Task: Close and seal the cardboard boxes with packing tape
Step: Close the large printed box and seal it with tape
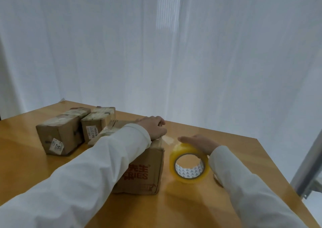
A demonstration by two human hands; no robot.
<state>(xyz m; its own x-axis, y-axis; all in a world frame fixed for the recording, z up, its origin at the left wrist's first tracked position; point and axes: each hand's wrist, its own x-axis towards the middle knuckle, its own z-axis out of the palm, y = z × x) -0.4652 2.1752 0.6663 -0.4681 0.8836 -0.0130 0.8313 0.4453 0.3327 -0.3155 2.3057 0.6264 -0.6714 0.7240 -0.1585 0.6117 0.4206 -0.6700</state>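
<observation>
A cardboard box with red print (146,172) stands at the middle of the wooden table (26,158). My left hand (153,125) lies on its top at the far right corner, fingers curled over the edge; what they hold is hidden. A strip of clear tape (168,139) runs from that corner to a yellowish tape roll (190,163) standing on edge just right of the box. My right hand (198,143) grips the roll from above and behind. Both arms wear white sleeves.
Two smaller taped boxes stand at the back left, one with a white label (60,135) and one beside it (97,123). A white curtain hangs behind the table. A metal frame (308,172) stands past the table's right edge.
</observation>
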